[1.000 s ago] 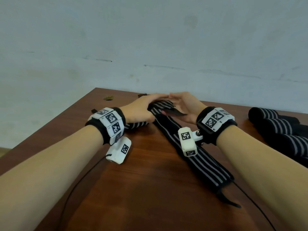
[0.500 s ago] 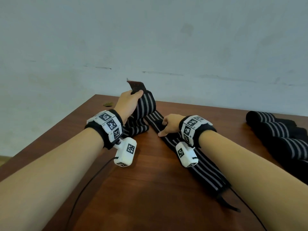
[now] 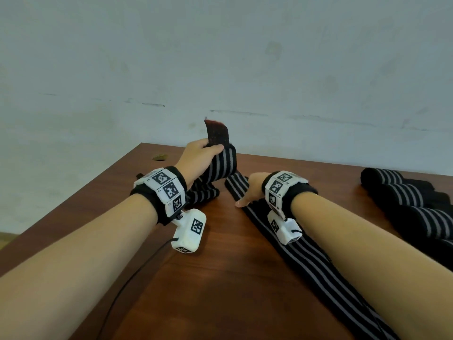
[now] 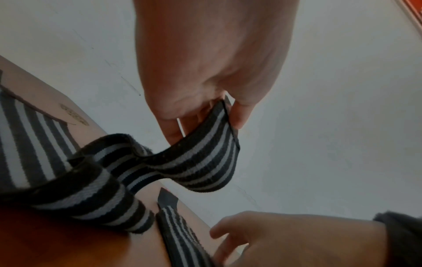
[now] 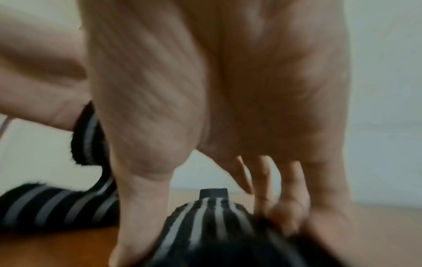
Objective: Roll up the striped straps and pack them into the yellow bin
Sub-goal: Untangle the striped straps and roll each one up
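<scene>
Fingers [image 4: 237, 115] pinch raised strap [image 3: 221, 165] end.

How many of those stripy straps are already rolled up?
3 clearly: rolled straps in a row at the table's right edge, far, middle, near. More may lie beyond the frame.

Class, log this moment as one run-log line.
left hand: grips lifted strap end | right hand: presses flat strap on table | rolled straps: right | yellow bin: unseen
</scene>
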`<act>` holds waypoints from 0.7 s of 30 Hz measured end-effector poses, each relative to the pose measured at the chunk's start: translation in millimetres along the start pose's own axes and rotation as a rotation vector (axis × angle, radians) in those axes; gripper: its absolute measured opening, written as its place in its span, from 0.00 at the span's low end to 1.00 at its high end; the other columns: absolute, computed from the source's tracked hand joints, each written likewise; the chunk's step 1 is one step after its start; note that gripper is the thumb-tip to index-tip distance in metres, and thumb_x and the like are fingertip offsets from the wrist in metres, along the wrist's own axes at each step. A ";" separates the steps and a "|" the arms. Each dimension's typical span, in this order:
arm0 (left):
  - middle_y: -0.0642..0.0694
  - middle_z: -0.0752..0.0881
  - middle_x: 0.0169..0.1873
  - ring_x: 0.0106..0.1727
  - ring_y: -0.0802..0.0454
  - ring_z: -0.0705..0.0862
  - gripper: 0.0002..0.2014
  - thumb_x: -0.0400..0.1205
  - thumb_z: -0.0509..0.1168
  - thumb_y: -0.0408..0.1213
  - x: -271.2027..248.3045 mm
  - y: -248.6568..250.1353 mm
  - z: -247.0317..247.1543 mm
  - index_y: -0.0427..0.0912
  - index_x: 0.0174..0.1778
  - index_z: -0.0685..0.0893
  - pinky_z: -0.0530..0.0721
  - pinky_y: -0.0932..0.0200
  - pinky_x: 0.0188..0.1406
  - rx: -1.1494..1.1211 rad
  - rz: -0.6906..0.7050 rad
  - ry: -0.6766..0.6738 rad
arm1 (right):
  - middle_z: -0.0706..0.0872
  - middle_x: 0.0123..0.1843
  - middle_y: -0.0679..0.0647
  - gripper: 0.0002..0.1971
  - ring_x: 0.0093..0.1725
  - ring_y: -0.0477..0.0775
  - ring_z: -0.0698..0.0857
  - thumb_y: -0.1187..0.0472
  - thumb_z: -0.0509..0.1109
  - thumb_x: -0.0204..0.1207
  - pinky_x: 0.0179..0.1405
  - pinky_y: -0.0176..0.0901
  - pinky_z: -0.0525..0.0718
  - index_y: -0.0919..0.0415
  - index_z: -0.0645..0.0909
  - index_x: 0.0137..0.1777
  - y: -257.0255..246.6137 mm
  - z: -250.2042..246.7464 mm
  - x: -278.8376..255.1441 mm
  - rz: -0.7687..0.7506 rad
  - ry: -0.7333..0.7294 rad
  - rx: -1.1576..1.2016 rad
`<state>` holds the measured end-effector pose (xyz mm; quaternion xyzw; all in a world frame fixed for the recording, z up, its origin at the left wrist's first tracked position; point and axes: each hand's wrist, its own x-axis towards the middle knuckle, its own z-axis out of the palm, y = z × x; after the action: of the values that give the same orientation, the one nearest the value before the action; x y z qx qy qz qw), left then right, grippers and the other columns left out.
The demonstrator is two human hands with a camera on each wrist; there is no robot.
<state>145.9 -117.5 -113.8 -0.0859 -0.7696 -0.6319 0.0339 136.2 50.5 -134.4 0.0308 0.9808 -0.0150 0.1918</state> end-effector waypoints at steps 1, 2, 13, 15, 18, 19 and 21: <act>0.50 0.91 0.53 0.56 0.52 0.89 0.05 0.89 0.67 0.40 -1.4 1.8 0.5 0.50 0.50 0.88 0.85 0.54 0.63 0.002 0.002 0.000 | 0.85 0.69 0.61 0.41 0.68 0.64 0.85 0.38 0.81 0.72 0.71 0.60 0.83 0.67 0.76 0.75 2.2 -2.6 -0.6 0.024 -0.001 0.045; 0.48 0.91 0.53 0.57 0.51 0.89 0.06 0.89 0.67 0.40 -2.0 3.0 0.4 0.49 0.49 0.89 0.85 0.53 0.63 -0.001 -0.001 0.005 | 0.83 0.72 0.61 0.42 0.70 0.65 0.83 0.43 0.83 0.72 0.71 0.58 0.83 0.68 0.74 0.77 6.6 -6.1 -3.0 0.031 0.014 0.115; 0.45 0.89 0.49 0.46 0.50 0.87 0.11 0.92 0.61 0.41 -4.9 35.4 36.3 0.43 0.50 0.86 0.82 0.57 0.45 -0.171 -0.115 -0.014 | 0.91 0.63 0.59 0.24 0.60 0.57 0.92 0.72 0.77 0.77 0.60 0.52 0.91 0.62 0.80 0.72 63.3 -16.7 -71.3 -0.476 0.579 1.393; 0.42 0.93 0.52 0.48 0.47 0.90 0.14 0.92 0.62 0.44 -12.6 51.7 51.3 0.40 0.59 0.89 0.86 0.54 0.45 -0.284 -0.118 -0.079 | 0.90 0.64 0.60 0.26 0.61 0.57 0.92 0.72 0.78 0.77 0.61 0.52 0.91 0.62 0.78 0.74 63.6 -17.2 -81.0 -0.479 0.615 1.427; 0.44 0.95 0.51 0.53 0.46 0.93 0.18 0.90 0.63 0.52 -20.5 70.2 67.0 0.42 0.61 0.90 0.88 0.53 0.48 -0.339 -0.104 -0.155 | 0.93 0.58 0.56 0.17 0.57 0.52 0.93 0.62 0.78 0.80 0.57 0.44 0.91 0.62 0.84 0.68 64.4 -19.2 -94.6 -0.458 0.655 1.403; 0.45 0.95 0.50 0.51 0.48 0.94 0.19 0.88 0.65 0.54 -22.7 71.8 70.6 0.43 0.60 0.91 0.88 0.54 0.47 -0.328 -0.088 -0.178 | 0.94 0.55 0.56 0.14 0.55 0.51 0.94 0.55 0.76 0.83 0.54 0.41 0.91 0.62 0.87 0.64 64.6 -20.3 -98.9 -0.450 0.654 1.418; 0.48 0.96 0.46 0.46 0.53 0.95 0.16 0.84 0.72 0.53 -28.6 70.7 76.5 0.44 0.58 0.91 0.89 0.58 0.42 -0.280 -0.034 -0.186 | 0.95 0.51 0.57 0.21 0.52 0.53 0.94 0.44 0.70 0.85 0.54 0.42 0.91 0.63 0.89 0.58 68.5 -24.7 -102.7 -0.366 0.650 1.502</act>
<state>190.8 -32.0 -65.3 -0.1349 -0.6752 -0.7226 -0.0607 226.4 114.2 -74.0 -0.0064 0.7060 -0.6856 -0.1774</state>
